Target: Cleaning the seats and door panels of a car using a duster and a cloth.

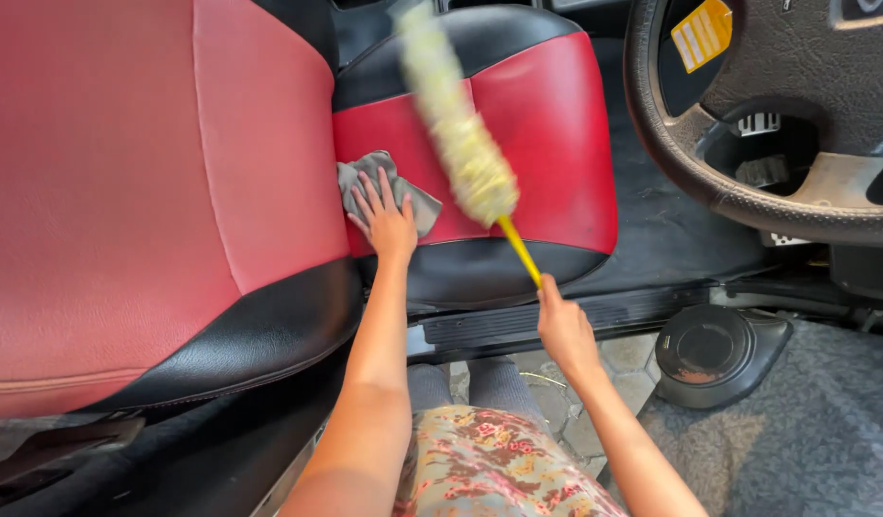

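My left hand (384, 218) lies flat, fingers spread, on a grey cloth (367, 177) pressed against the red and black car seat cushion (547, 124). My right hand (563, 325) is closed around the yellow handle of a fluffy pale yellow duster (456, 124). The duster head is blurred and slants up over the seat cushion. The red seat backrest (145, 182) fills the left of the view.
A black steering wheel (748, 115) is at the top right, with pedals behind it. A dark floor mat (666, 225) lies beside the seat, a black door sill (556, 321) below it. A round speaker (709, 349) sits in the open door panel. Paving stones show below.
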